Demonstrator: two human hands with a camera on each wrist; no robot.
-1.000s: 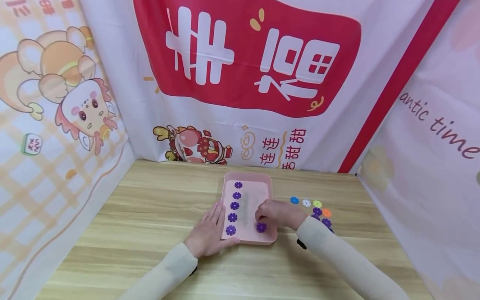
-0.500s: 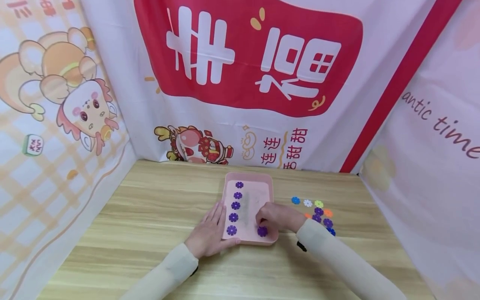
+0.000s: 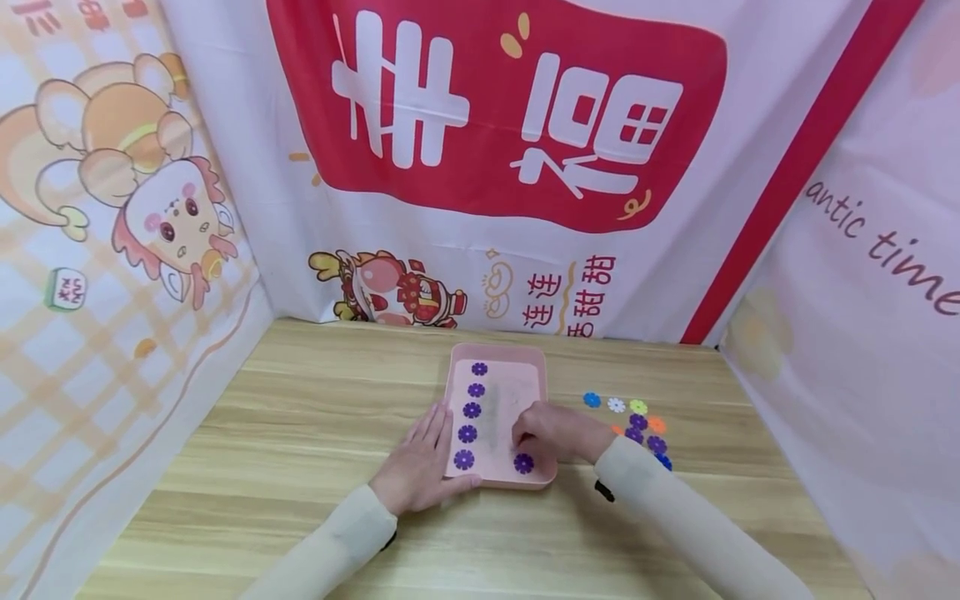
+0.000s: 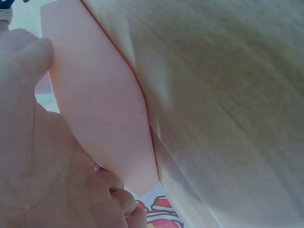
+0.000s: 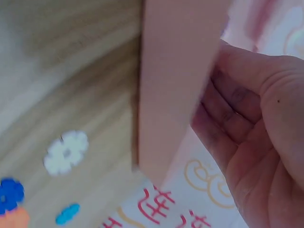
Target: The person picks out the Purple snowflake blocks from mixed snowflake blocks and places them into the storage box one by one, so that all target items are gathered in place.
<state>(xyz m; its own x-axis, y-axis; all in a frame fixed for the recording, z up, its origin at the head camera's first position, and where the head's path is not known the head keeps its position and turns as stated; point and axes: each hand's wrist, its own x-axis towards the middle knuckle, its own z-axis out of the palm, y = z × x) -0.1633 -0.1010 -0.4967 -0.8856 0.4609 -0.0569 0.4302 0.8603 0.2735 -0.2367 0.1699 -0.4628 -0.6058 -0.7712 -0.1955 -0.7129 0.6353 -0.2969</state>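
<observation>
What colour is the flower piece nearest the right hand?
Purple; the flower piece shows best in the head view, inside the pink tray.

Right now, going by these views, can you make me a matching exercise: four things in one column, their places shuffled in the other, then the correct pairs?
1. Left hand
2. Right hand
3. White flower piece
4. Row of five purple pieces

A. On the table, between a light-blue piece and a yellow-green piece
B. Inside the pink tray, along its left side
C. Over the tray's right side, by a lone purple piece
D. Against the tray's left and near edges

Pairs: 1-D; 2-C; 3-A; 4-B
</observation>
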